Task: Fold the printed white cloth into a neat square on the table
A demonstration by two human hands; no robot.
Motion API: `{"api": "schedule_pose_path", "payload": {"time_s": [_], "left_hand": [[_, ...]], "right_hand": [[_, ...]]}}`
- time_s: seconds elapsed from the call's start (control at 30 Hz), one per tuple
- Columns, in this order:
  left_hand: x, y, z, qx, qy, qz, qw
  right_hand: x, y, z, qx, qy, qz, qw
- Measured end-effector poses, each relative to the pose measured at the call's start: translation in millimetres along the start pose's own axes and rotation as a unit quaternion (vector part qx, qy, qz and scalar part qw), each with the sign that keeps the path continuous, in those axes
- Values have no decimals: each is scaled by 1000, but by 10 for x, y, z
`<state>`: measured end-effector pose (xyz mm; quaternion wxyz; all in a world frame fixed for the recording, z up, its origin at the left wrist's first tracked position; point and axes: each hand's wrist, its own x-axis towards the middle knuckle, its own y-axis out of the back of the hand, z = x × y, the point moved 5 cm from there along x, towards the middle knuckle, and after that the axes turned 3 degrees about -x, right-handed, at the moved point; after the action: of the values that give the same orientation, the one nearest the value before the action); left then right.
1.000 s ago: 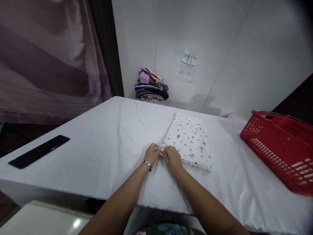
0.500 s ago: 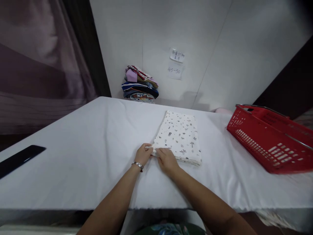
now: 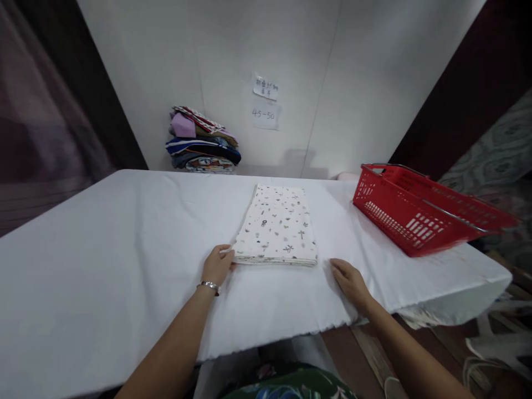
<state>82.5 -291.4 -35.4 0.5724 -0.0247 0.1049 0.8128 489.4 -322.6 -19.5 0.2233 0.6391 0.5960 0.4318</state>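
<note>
A folded white cloth (image 3: 276, 224) printed with small dark motifs lies flat on the white-covered table (image 3: 166, 299), its layered edge facing me. My left hand (image 3: 218, 265), with a silver bracelet at the wrist, pinches the cloth's near left corner between thumb and fingers. Off the near right corner, a short way from the cloth, my right hand (image 3: 351, 282) rests low over the table. Its fingers are slightly curled and apart, and nothing is in them.
A red plastic basket (image 3: 399, 221) with metal handles stands at the table's right side. Against the back wall is a pile of folded fabrics (image 3: 203, 144), left of two paper signs (image 3: 266, 102). A dark curtain (image 3: 41, 111) hangs at the left.
My right hand has let go of the cloth near its left corner and moved right, past the right corner. My left hand stays at the left corner. The view has turned right.
</note>
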Motion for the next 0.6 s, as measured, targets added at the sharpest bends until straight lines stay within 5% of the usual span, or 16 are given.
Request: {"api": "schedule_pose_path", "payload": {"time_s": [0.13,0.37,0.6], "left_hand": [[-22,1,39,-5,1,11,1000],[-29,-5,51,-1,-13,14,1000],[-49,-1,81,14,-26,19,999]], "right_hand": [[6,-51,-84,23,-25,36,999],[168,-201,-494,-32,7,-4,999],[198,-246,-544,-31,-15,8,999]]}}
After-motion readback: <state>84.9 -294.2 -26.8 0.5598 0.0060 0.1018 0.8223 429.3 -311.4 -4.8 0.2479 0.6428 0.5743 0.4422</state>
